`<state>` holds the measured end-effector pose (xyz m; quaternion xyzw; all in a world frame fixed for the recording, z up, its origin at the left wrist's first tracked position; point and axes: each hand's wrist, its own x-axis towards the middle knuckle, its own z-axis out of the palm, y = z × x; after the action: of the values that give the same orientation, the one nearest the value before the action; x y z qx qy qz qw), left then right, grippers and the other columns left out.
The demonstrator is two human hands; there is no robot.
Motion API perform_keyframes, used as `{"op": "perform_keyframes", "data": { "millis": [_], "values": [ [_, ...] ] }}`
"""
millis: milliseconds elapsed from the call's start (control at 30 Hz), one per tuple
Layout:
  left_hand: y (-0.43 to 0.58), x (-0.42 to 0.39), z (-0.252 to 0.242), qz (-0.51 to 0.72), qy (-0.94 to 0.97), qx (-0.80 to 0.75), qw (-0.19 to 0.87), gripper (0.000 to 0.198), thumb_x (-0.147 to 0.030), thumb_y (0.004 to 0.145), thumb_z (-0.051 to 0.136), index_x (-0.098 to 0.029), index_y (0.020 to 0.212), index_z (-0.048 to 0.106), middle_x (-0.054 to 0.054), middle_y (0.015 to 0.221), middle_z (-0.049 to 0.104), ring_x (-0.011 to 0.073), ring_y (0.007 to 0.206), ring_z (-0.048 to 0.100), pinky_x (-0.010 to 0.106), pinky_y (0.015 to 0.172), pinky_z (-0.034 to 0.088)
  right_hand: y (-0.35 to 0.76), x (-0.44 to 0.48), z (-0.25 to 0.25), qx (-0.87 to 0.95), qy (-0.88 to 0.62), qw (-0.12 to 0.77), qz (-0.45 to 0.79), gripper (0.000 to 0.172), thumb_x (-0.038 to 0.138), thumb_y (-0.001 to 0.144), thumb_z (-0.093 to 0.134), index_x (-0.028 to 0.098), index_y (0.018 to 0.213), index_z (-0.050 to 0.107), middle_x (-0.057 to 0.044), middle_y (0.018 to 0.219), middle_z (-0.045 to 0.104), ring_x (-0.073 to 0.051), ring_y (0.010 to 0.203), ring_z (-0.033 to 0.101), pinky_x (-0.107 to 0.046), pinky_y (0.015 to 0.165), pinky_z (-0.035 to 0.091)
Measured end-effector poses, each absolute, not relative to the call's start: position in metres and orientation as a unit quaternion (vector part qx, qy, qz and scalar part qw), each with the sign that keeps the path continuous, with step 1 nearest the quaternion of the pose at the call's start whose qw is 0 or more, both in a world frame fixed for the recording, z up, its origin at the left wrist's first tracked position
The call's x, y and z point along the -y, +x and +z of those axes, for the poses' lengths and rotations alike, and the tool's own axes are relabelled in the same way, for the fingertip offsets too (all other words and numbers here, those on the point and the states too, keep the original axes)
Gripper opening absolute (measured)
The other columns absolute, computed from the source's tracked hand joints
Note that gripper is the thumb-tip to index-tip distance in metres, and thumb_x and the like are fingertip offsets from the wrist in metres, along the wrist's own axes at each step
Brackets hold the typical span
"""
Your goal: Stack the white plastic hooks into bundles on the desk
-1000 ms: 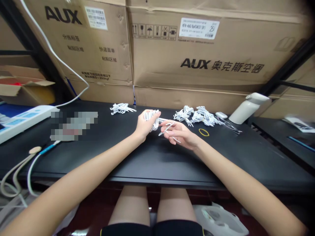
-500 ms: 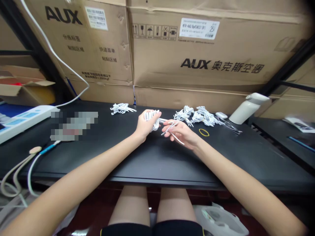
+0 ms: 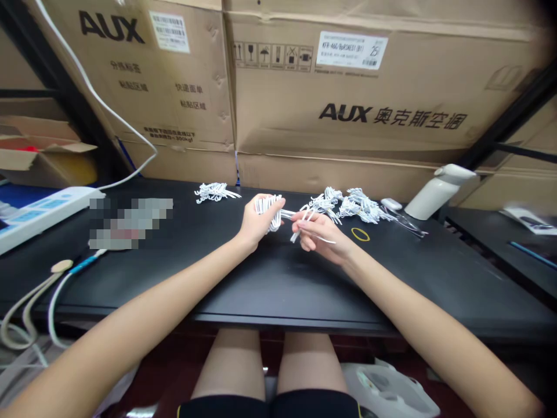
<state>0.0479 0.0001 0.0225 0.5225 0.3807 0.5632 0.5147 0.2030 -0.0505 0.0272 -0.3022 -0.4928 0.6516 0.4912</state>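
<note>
My left hand [image 3: 256, 223] is closed around a bundle of thin white bent wires [image 3: 270, 210], their looped ends side by side above the fingers. Straight ends of the bundle stick out to the right, toward my right hand [image 3: 319, 235]. The right fingers pinch a few loose white wires [image 3: 321, 237]; one long end points right across the palm. Both hands are just above the black table [image 3: 261, 290]. Behind the right hand lie heaps of similar white wires [image 3: 363, 206], and a smaller pile [image 3: 214, 192] lies beyond the left hand.
A yellow rubber band [image 3: 360, 234] lies right of my right hand. A white bottle [image 3: 439, 191] leans farther right, near a small white case [image 3: 391, 204]. At left are a power strip [image 3: 47, 212] and cables. Large cardboard boxes [image 3: 278, 128] stand along the back.
The wires in my right fingers have turned, with the long end now nearer level, and those fingers have curled in more. My left hand and its bundle stay in place.
</note>
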Motion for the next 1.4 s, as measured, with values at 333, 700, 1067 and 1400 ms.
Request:
{"op": "perform_keyframes", "data": {
  "millis": [333, 700, 1067, 1400],
  "values": [
    [0.048, -0.001, 0.022, 0.561, 0.534, -0.375, 0.509, 0.036, -0.042, 0.066, 0.074, -0.016, 0.084, 0.055, 0.000, 0.065, 0.063, 0.0127, 0.049, 0.061, 0.023, 0.046, 0.049, 0.203, 0.055, 0.031, 0.535, -0.307, 0.460, 0.638, 0.027, 0.023, 0.069, 0.071, 0.017, 0.093, 0.059, 0.011, 0.047, 0.058, 0.000, 0.025, 0.031, -0.019, 0.042, 0.043],
    [0.047, 0.000, 0.023, 0.566, 0.521, -0.377, 0.516, 0.036, -0.039, 0.065, 0.075, -0.016, 0.084, 0.055, -0.001, 0.068, 0.063, 0.0117, 0.049, 0.060, 0.024, 0.048, 0.050, 0.201, 0.052, 0.028, 0.509, -0.291, 0.480, 0.653, 0.034, 0.015, 0.066, 0.061, 0.019, 0.099, 0.054, 0.002, 0.082, 0.070, -0.004, 0.040, 0.046, -0.022, 0.044, 0.046],
    [0.048, 0.000, 0.025, 0.581, 0.504, -0.380, 0.514, 0.035, -0.038, 0.065, 0.075, -0.016, 0.083, 0.055, -0.001, 0.070, 0.062, 0.0115, 0.048, 0.060, 0.023, 0.044, 0.050, 0.204, 0.051, 0.031, 0.537, -0.347, 0.537, 0.551, 0.036, 0.026, 0.070, 0.059, 0.019, 0.103, 0.048, 0.001, 0.061, 0.067, -0.014, 0.047, 0.058, -0.025, 0.042, 0.049],
    [0.048, 0.000, 0.028, 0.601, 0.491, -0.359, 0.518, 0.036, -0.040, 0.066, 0.074, -0.016, 0.083, 0.054, -0.004, 0.064, 0.058, 0.0108, 0.047, 0.059, 0.021, 0.043, 0.048, 0.208, 0.042, 0.025, 0.501, -0.462, 0.601, 0.418, 0.035, 0.041, 0.075, 0.065, 0.021, 0.098, 0.047, 0.002, 0.056, 0.068, -0.010, 0.034, 0.050, -0.023, 0.038, 0.048]
  ]
}}
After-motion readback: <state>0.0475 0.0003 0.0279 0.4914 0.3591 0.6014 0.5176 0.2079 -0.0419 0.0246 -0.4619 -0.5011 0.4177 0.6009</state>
